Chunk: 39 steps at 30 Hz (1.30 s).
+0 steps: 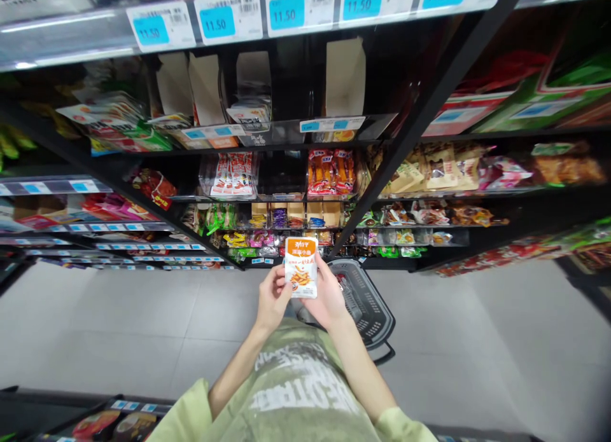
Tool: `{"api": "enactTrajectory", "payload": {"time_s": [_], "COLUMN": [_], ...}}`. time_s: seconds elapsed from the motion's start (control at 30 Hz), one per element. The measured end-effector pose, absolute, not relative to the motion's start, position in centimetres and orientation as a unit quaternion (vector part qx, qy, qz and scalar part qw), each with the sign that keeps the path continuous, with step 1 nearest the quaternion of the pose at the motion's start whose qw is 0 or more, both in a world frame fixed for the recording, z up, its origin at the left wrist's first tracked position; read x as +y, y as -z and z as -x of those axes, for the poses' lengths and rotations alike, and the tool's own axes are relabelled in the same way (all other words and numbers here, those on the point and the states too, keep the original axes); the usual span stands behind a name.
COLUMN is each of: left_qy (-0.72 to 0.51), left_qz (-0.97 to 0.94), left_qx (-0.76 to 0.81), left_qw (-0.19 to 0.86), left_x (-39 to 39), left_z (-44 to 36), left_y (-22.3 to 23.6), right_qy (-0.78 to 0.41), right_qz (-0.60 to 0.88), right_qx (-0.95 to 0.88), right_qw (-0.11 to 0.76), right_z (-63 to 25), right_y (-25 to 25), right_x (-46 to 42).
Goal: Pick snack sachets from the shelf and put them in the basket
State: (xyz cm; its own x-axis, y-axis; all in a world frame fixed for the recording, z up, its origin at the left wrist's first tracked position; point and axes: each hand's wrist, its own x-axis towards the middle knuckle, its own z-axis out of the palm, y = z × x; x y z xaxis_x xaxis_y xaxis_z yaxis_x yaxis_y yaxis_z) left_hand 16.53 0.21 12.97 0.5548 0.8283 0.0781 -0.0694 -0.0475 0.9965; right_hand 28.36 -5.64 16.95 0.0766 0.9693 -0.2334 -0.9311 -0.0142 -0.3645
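A small white and orange snack packet point(301, 268), printed with Chinese characters and a picture of the food, is held upright in front of my body. My left hand point(273, 299) grips its left edge, fingers curled and thumb on the front. Along the right edge and behind the packet lies my right hand point(329, 296), its thumb at the side and most of its fingers hidden. A dark grey shopping basket point(372, 308) is on the floor just right of my right hand, partly covered by my forearm.
Black shelves with bagged snacks rise ahead. Red sausage packs point(330, 173) and white-red packets point(233, 175) sit mid-shelf. Upright cardboard display boxes point(344, 79) stand above, under a rail of price tags point(300, 11). Grey tiled floor point(143, 308) lies below; another display point(119, 423) is at lower left.
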Motion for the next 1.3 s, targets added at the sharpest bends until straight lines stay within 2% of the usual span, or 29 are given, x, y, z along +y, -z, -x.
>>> {"api": "enactTrajectory", "payload": {"time_s": [0.63,0.9,1.3], "left_qy": [-0.359,-0.362,-0.352], "left_qz": [-0.659,-0.627,-0.638], "left_qx": [0.339,0.331,0.350], "left_qw": [0.568,0.605,0.589], "left_x": [0.0,0.1,0.6], "left_z": [-17.2,-17.3,-17.7], "left_y": [-12.9,-13.1,-12.7], "right_qy": [-0.699,-0.701,-0.698], "right_qz": [0.202,0.199,0.196], "right_qx": [-0.036,-0.028,-0.028], "right_qw": [0.685,0.685,0.689], "right_z": [-28.5,-28.8,-29.2], "right_y": [-16.9,-16.8,-16.4], "right_x": [-5.9,-5.7,-5.0]}}
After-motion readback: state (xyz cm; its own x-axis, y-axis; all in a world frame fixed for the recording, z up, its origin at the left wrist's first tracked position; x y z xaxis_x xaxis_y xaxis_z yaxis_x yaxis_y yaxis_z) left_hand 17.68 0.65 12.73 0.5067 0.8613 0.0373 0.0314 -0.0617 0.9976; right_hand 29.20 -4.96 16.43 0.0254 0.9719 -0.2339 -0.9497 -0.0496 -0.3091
